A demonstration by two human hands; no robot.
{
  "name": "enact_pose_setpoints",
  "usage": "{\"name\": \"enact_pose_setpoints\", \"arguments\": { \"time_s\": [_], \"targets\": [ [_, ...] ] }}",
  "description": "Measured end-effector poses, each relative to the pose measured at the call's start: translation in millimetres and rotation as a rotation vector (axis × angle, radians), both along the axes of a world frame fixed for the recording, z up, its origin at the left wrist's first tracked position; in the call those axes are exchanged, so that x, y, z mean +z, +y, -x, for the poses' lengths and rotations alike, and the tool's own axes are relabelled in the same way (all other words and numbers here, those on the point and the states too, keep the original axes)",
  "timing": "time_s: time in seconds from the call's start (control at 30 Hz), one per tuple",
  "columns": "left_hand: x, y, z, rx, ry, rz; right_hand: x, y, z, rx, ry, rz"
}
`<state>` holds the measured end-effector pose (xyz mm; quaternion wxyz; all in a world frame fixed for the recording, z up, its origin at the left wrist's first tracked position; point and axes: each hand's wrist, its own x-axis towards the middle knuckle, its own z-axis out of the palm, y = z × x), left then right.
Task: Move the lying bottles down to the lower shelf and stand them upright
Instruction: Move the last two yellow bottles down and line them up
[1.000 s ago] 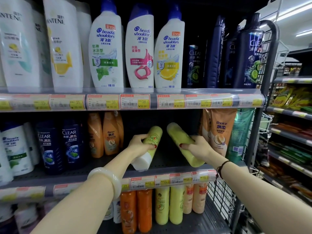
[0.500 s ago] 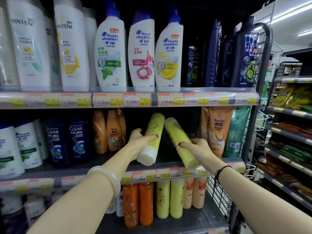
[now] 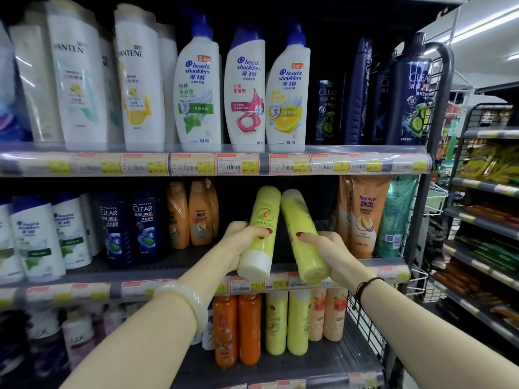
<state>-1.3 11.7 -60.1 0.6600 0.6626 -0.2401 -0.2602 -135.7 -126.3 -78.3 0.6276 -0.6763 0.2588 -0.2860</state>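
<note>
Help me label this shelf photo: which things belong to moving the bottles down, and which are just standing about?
Part of the job:
- left hand holding the yellow-green bottle with white cap
- right hand holding the second yellow-green bottle
- lower shelf, with upright yellow-green bottles

Just standing about:
- Head & Shoulders bottles
- Pantene bottles
- Rejoice tube
- orange bottles

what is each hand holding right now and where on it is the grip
The left hand grips a yellow-green bottle with a white cap around its lower body, just above the cap. The right hand grips a plain yellow-green bottle around its lower half.
</note>
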Motion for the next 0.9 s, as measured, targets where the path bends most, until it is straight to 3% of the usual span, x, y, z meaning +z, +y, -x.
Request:
{"name": "enact_pose_setpoints", "arguments": {
  "time_s": [0.33,0.9],
  "targets": [
    [-6,5,16,-0.118,0.043,0.037,0,6,7,0.102,-0.001,-0.043],
    [-15,32,33,-0.221,-0.170,-0.030,-2,22,31,0.313,-0.052,-0.087]
  ]
}}
